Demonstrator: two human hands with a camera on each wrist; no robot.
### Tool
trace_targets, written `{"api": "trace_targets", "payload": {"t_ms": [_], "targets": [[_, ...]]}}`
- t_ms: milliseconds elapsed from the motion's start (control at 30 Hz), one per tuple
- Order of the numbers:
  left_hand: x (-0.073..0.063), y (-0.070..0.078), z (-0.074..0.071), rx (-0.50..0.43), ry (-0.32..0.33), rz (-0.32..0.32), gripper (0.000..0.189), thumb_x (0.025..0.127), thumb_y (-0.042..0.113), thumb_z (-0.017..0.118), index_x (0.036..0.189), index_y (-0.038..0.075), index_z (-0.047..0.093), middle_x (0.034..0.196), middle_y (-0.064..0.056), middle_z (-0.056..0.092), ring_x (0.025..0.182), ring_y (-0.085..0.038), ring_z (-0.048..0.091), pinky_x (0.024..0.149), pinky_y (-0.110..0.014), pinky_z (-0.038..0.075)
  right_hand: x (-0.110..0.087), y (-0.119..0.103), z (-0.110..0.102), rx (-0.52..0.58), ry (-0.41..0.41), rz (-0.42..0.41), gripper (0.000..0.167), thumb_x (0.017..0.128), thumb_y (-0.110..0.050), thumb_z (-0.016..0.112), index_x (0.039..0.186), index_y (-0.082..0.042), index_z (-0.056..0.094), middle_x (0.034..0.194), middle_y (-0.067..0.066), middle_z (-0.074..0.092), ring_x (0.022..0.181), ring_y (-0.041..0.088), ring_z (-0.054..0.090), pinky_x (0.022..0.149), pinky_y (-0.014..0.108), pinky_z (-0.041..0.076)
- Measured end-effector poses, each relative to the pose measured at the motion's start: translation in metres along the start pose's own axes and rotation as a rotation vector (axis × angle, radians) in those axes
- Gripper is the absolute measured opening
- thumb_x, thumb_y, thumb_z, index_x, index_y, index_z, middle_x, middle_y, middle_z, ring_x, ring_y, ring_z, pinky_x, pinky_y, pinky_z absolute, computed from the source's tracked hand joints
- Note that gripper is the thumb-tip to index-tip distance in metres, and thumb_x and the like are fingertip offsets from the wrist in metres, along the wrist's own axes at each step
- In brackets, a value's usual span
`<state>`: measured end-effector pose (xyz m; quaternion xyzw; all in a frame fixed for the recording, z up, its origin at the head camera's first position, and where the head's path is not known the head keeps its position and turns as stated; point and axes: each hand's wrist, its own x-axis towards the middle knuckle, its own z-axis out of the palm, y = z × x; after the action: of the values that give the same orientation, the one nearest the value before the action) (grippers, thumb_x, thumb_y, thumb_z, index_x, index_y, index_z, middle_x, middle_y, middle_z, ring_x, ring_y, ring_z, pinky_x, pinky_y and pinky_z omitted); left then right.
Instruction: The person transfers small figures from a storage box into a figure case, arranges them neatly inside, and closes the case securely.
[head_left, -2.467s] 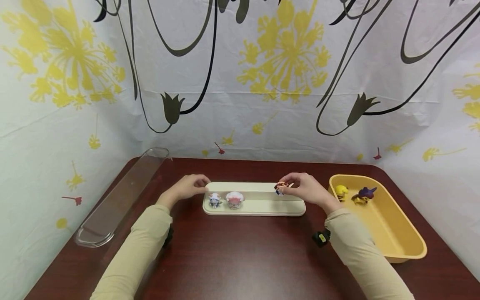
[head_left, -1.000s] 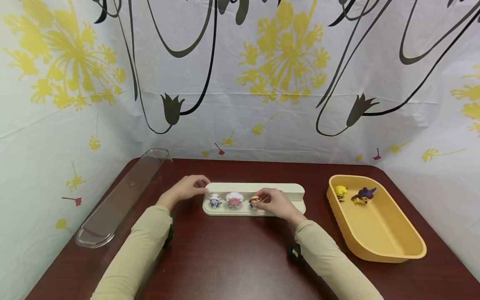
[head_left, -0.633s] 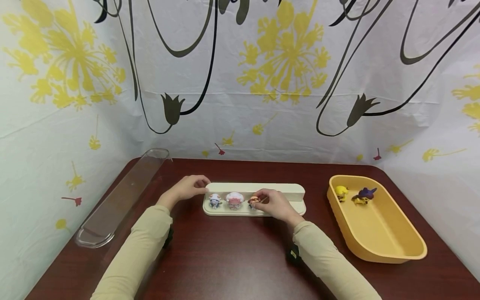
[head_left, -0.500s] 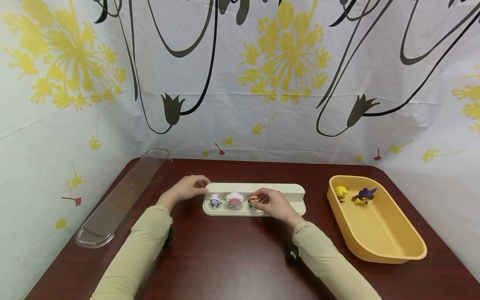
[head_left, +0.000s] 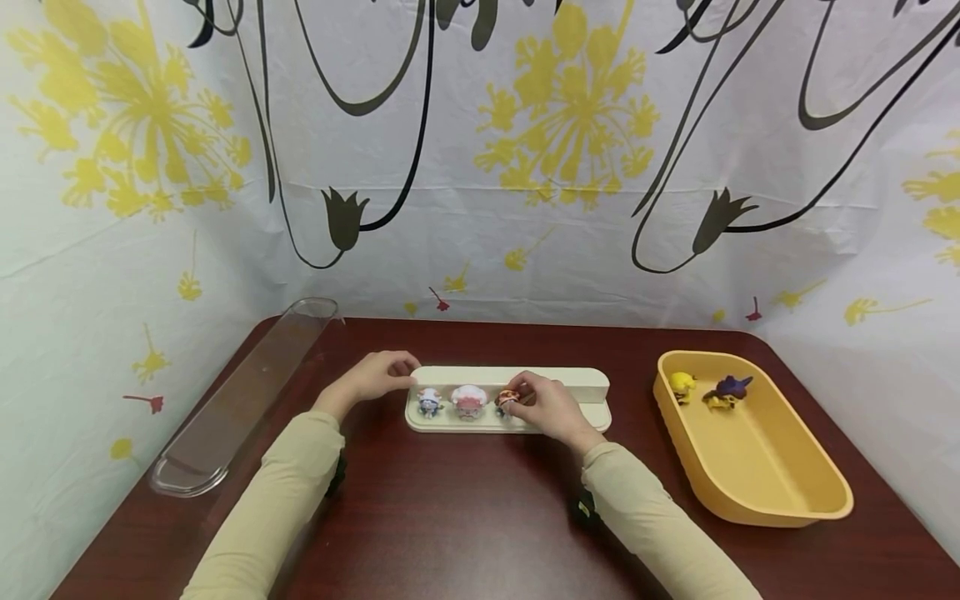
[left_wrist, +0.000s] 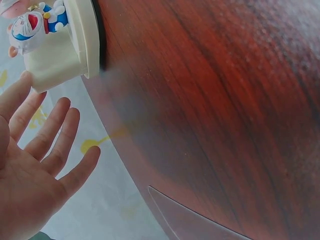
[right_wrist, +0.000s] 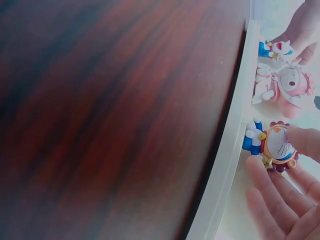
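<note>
The maned figurine (head_left: 504, 401) is upright over the cream stand (head_left: 480, 373), whose long axis runs left to right between the hands. The right hand (head_left: 553, 408), the nearer, pinches its head, just beside the pink figurine (head_left: 468, 402); the left hand (head_left: 371, 376), fingers spread, touches the stand's left end. Fingers partly cover the maned figurine; contact beneath its feet is unclear.

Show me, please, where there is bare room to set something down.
The table is bare in front of the cream stand, between the sleeves. The yellow bin is free in front of its two toys. The stand's left and middle are crowded: three figures, the left hand at its corner, the right hand holding one.
</note>
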<state>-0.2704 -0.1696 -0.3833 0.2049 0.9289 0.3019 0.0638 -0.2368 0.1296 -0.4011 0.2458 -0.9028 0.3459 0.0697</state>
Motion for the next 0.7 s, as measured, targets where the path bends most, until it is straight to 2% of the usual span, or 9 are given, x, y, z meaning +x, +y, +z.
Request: {"api": "trace_targets", "payload": {"t_ms": [167, 700], "targets": [[-0.0001, 0.0003, -0.0001, -0.004, 0.001, 0.005, 0.025, 0.084, 0.019, 0.061, 0.106, 0.007, 0.059, 0.094, -0.005, 0.058, 0.087, -0.021, 0.054, 0.075, -0.039, 0.044, -0.0004, -0.0004, 0.0001, -0.034, 0.017, 0.030, 0.022, 0.073, -0.018, 0.072, 0.090, -0.011, 0.058, 0.078, -0.003, 0.062, 0.066, 0.006, 0.058, 0.063, 0.028, 0.044], [-0.0012, 0.0025, -0.0005, 0.006, 0.003, 0.008, 0.025, 0.084, 0.018, 0.061, 0.107, 0.006, 0.058, 0.094, -0.006, 0.058, 0.088, -0.022, 0.054, 0.075, -0.038, 0.044, -0.0027, -0.0001, -0.0082, -0.045, 0.009, 0.015, 0.023, 0.074, -0.023, 0.072, 0.089, -0.011, 0.061, 0.080, -0.002, 0.064, 0.065, 0.007, 0.059, 0.062, 0.029, 0.045]]}}
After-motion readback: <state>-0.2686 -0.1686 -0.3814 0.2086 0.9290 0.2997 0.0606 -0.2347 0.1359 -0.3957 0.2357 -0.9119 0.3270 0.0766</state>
